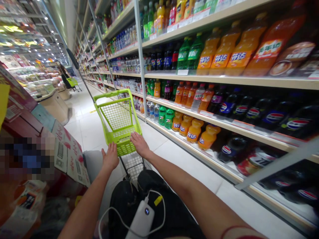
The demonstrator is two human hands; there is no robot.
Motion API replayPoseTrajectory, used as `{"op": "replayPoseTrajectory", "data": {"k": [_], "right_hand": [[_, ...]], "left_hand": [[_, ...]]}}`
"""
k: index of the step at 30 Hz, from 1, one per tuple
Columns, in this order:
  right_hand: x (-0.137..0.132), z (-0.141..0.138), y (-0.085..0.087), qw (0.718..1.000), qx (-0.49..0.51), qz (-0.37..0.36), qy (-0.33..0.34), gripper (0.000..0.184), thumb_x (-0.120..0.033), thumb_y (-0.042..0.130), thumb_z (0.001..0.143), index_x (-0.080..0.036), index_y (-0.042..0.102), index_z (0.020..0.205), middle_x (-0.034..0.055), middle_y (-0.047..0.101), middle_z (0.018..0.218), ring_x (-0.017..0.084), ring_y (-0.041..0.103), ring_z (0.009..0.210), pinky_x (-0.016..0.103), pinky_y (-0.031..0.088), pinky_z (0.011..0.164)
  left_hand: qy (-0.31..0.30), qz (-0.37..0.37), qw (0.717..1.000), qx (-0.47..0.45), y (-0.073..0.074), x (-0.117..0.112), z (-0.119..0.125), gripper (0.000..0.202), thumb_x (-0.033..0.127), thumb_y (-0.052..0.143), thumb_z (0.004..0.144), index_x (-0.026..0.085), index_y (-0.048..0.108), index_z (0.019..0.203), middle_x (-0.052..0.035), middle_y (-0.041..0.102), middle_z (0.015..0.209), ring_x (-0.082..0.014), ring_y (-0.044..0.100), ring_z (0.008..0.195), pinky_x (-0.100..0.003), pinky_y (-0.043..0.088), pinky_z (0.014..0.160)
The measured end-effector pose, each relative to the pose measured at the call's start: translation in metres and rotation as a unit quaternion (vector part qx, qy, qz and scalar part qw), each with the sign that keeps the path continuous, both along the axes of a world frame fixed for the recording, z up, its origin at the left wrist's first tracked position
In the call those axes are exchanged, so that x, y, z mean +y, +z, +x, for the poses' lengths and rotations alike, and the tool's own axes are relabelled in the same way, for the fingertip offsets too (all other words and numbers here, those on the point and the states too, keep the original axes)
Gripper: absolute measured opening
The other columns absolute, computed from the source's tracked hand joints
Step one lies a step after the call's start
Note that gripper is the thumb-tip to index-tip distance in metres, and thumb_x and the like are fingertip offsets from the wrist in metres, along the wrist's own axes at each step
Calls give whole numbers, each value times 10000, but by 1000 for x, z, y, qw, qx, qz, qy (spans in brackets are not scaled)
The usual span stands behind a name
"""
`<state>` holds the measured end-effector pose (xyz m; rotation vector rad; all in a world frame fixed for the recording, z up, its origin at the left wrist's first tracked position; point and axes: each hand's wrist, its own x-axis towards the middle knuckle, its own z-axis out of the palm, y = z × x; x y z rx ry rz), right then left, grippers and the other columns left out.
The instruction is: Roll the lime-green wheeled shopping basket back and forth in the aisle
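Note:
A lime-green wire shopping cart (117, 114) stands on the tiled floor directly ahead of me. My left hand (111, 156) lies against its near rim with the fingers spread. My right hand (140, 144) rests over the top rim a little farther forward, fingers curving across the wire. Neither hand holds anything other than the cart. The cart's basket shows no goods in it. Its wheels are out of sight.
Tall shelves (224, 81) of bottled drinks, including orange soda and Pepsi, run along the right of the aisle. Printed cartons (71, 159) stack on the left. A white power bank (142, 215) with a cable lies on my dark clothing. A distant person (64, 76) stands with another green cart.

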<state>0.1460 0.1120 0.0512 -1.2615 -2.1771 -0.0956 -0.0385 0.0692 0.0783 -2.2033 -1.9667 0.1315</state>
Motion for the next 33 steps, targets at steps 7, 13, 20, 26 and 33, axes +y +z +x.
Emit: {"op": "replayPoseTrajectory", "data": {"k": [7, 13, 20, 26, 33], "right_hand": [[-4, 5, -4, 1000, 19, 12, -12, 307, -116, 406, 887, -137, 537, 1163, 121, 427, 1344, 217, 274, 1313, 433, 319, 1030], [-10, -10, -3, 999, -3, -5, 40, 385, -43, 387, 870, -194, 508, 1202, 84, 400, 1370, 153, 283, 1310, 376, 322, 1038], [-1, 28, -6, 998, 50, -6, -41, 324, -129, 415, 889, -112, 516, 1196, 140, 380, 1373, 208, 227, 1332, 429, 280, 1055], [-14, -2, -19, 997, 24, 12, 76, 354, -78, 410, 876, -200, 522, 1190, 86, 402, 1369, 167, 232, 1331, 414, 315, 1033], [2, 28, -16, 995, 90, 32, -43, 306, -110, 409, 875, -130, 542, 1150, 154, 347, 1390, 201, 177, 1346, 459, 285, 1043]], "left_hand": [[2, 9, 1000, 19, 0, -6, 9, 696, 124, 374, 706, 97, 204, 1380, -114, 149, 1475, -236, 136, 1359, -596, 128, 1047], [-25, 7, 999, 33, 6, -6, 24, 693, 159, 376, 712, 79, 203, 1378, -117, 150, 1474, -232, 139, 1358, -582, 116, 1054], [-21, 6, 1000, 15, 2, -9, 27, 686, 134, 357, 707, 88, 217, 1376, -123, 165, 1471, -247, 155, 1353, -592, 131, 1047], [-21, 13, 1000, 6, 2, -13, 28, 682, 144, 366, 707, 76, 225, 1371, -126, 188, 1465, -249, 173, 1348, -594, 127, 1049], [5, 6, 1000, -12, -2, -18, 2, 716, 133, 388, 684, 100, 207, 1376, -108, 164, 1473, -236, 149, 1356, -601, 123, 1047]]}}
